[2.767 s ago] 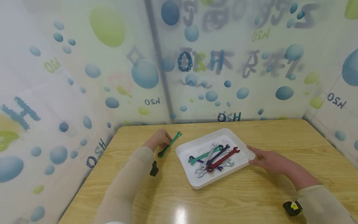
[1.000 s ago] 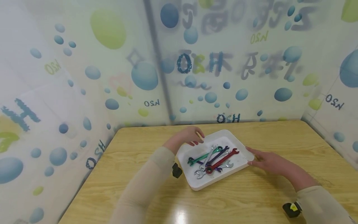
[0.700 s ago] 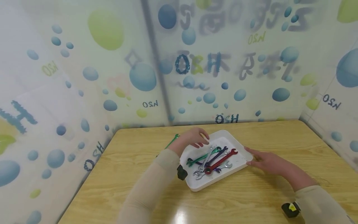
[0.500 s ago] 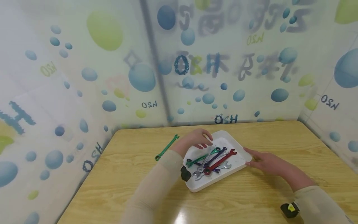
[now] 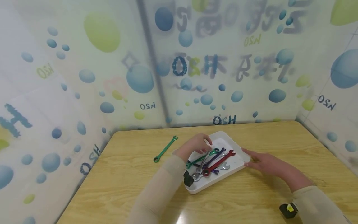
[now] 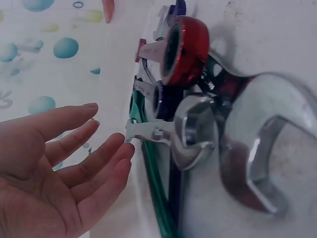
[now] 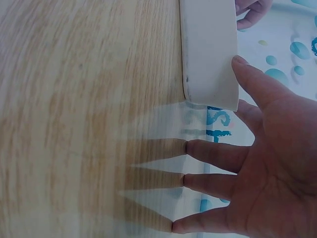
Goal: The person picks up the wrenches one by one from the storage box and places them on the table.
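Note:
My left hand (image 5: 196,145) is over the left part of the white tray (image 5: 227,177), fingers loosely bent and apart. In the left wrist view the fingertips are close to the far end of a silver wrench (image 6: 193,131); whether they touch it I cannot tell. Below and beside them lie a green wrench (image 5: 201,157), a red wrench (image 5: 219,163) and purple wrenches (image 5: 214,158), heaped with other silver ones. My right hand (image 5: 267,163) is at the tray's right corner, its thumb against the rim and its other fingers straight and spread, tips near the wooden tabletop.
Another green wrench (image 5: 165,149) lies alone on the wooden table (image 5: 134,174), left of the tray. Behind the table stands a wall (image 5: 193,102) with printed blue and green bubbles. A black wrist camera (image 5: 188,179) overlaps the tray's left edge.
My left hand has let go of the green wrench, leaving it on the table, then moved right over the tray and lowered towards the silver wrench. My right hand stays at the tray's corner.

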Tool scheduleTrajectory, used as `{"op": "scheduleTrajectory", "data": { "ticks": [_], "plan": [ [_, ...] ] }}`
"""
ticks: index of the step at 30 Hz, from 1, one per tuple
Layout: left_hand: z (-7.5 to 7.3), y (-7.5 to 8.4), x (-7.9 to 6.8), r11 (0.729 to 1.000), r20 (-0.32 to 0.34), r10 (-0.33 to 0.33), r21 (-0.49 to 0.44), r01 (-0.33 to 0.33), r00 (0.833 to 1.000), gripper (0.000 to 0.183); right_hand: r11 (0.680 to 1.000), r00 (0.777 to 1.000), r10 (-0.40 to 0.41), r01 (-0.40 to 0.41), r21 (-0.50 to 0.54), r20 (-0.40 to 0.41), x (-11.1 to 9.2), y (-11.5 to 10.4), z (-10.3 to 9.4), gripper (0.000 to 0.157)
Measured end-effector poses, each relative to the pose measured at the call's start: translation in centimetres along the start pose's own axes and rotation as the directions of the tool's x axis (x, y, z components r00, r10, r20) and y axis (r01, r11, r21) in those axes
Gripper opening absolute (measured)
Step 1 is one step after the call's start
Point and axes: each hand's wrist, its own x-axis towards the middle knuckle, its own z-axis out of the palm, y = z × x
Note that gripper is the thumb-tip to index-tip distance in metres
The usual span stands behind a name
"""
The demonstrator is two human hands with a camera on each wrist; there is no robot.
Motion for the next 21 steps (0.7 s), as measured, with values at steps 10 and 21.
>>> {"op": "scheduleTrajectory", "data": {
  "ticks": [10, 21],
  "plan": [
    [0.4, -0.9, 0.1, 0.999, 0.05, -0.031, 0.023, 0.029, 0.998, 0.022, 1.0, 1.0, -0.015, 0.015, -0.006, -0.01, 0.0, -0.1, -0.1, 0.077],
    [0.7, -1.4, 0.0, 0.994, 0.077, 0.009, 0.112, -0.018, 0.997, 0.042, 1.0, 1.0, -0.016, 0.016, 0.0, -0.013, 0.0, 0.2, 0.0, 0.078]
  ]
}}
